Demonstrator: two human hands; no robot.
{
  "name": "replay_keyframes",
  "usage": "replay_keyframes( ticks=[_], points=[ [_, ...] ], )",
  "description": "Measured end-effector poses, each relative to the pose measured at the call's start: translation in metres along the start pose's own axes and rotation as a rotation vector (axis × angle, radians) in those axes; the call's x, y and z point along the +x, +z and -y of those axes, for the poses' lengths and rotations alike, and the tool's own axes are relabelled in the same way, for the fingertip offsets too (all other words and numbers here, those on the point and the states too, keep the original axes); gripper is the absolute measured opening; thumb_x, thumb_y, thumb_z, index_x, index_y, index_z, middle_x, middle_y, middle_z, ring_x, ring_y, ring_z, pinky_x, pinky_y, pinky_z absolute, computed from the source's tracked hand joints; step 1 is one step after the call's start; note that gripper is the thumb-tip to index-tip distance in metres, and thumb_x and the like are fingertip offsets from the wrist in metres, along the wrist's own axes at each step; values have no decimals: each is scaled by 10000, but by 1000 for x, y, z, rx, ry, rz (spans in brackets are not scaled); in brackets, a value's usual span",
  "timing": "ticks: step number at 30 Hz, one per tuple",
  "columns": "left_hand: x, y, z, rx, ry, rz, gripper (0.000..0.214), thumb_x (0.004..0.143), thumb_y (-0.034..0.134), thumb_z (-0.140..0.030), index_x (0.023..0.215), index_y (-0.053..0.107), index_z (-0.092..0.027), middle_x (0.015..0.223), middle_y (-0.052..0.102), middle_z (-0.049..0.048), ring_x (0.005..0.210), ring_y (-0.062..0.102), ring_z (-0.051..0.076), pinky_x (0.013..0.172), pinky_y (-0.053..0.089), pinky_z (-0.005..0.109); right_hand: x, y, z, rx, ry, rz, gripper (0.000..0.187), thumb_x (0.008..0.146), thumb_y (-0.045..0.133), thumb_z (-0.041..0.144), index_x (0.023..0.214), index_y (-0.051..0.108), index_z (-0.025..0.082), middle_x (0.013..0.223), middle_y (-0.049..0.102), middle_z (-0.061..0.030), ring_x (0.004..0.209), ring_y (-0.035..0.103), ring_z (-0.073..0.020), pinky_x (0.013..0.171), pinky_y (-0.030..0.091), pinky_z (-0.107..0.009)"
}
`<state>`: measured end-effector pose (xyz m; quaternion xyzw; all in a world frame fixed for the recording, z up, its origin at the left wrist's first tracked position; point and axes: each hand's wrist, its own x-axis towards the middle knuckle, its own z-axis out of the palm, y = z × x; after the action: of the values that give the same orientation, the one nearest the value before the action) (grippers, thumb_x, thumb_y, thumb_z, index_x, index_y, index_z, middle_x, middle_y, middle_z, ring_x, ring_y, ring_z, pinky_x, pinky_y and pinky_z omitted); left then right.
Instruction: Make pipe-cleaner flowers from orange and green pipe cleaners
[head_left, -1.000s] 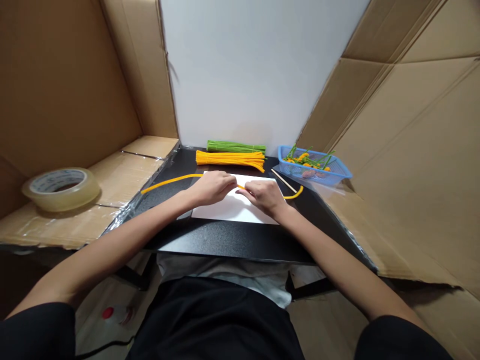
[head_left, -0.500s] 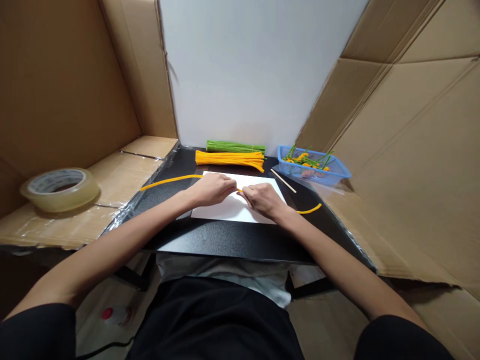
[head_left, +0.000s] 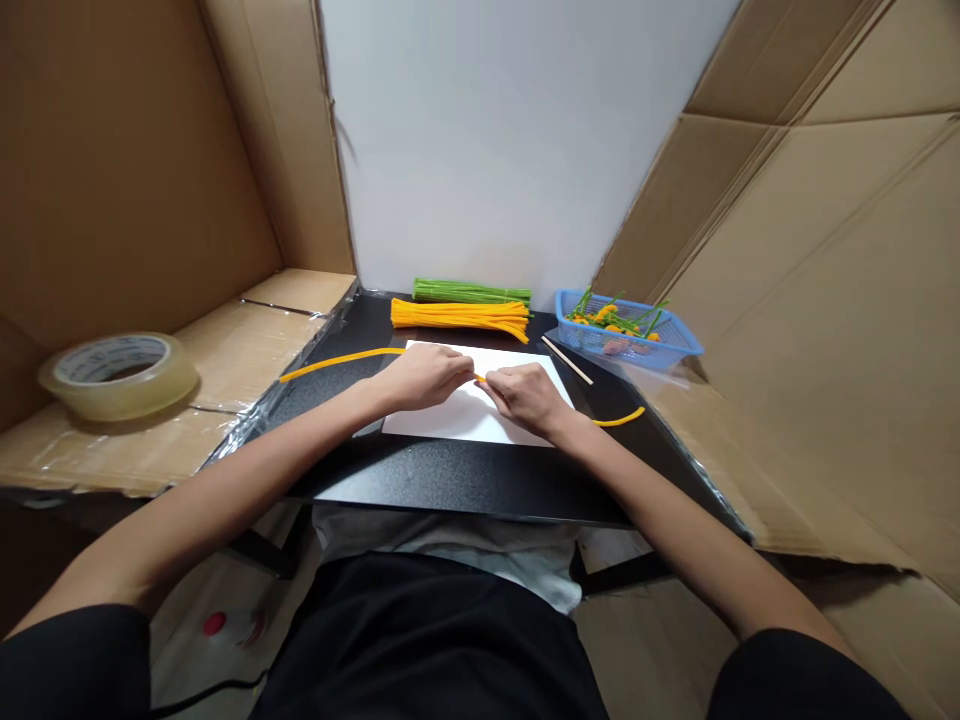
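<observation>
A yellow-orange pipe cleaner runs between my two closed hands, its ends sticking out past them to the left and right. My left hand pinches it near the middle, and my right hand pinches it a short gap away. Both hands are over a white sheet of paper on the black table. The fingers hide most of the middle stretch.
Behind the paper lie a yellow pipe cleaner bundle and a green bundle. At right are a thin wooden stick and a blue basket of yellow-and-green pieces. A tape roll rests on cardboard at left.
</observation>
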<state>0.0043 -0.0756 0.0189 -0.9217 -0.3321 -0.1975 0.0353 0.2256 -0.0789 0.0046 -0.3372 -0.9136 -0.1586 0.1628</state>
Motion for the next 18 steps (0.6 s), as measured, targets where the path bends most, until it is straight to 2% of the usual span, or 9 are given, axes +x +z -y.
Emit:
replay_keyframes(
  ticks=[4, 9, 14, 18],
  points=[
    [0, -3, -2, 21, -38, 20, 339, 1038, 410, -329, 943, 702, -182, 904, 748, 70, 761, 663, 187, 601, 318, 281, 1, 0, -1, 3, 53, -3, 418, 1045, 466, 374, 763, 684, 157, 654, 657, -61, 577, 513, -157, 595, 207, -312],
    [1, -7, -1, 72, -98, 111, 342, 1022, 408, -289, 932, 720, -181, 848, 749, 79, 721, 656, 199, 587, 283, 291, 2, -4, 0, -129, 76, 118, 397, 1012, 550, 443, 839, 728, 133, 729, 717, -104, 631, 577, -187, 579, 164, -325],
    [1, -9, 3, 97, -57, 201, 325, 1010, 435, -298, 953, 737, -192, 792, 727, 83, 691, 645, 197, 604, 312, 289, 5, -9, 5, -161, 35, 195, 402, 1028, 531, 415, 863, 761, 128, 744, 740, -119, 637, 599, -190, 582, 166, -329],
    [0, -12, 3, 158, -26, 225, 338, 1020, 433, -323, 941, 733, -189, 757, 709, 85, 659, 634, 200, 597, 319, 296, 8, -11, 10, -160, 63, 256, 459, 1044, 480, 437, 881, 773, 123, 783, 756, -140, 679, 637, -207, 585, 178, -333]
  ],
)
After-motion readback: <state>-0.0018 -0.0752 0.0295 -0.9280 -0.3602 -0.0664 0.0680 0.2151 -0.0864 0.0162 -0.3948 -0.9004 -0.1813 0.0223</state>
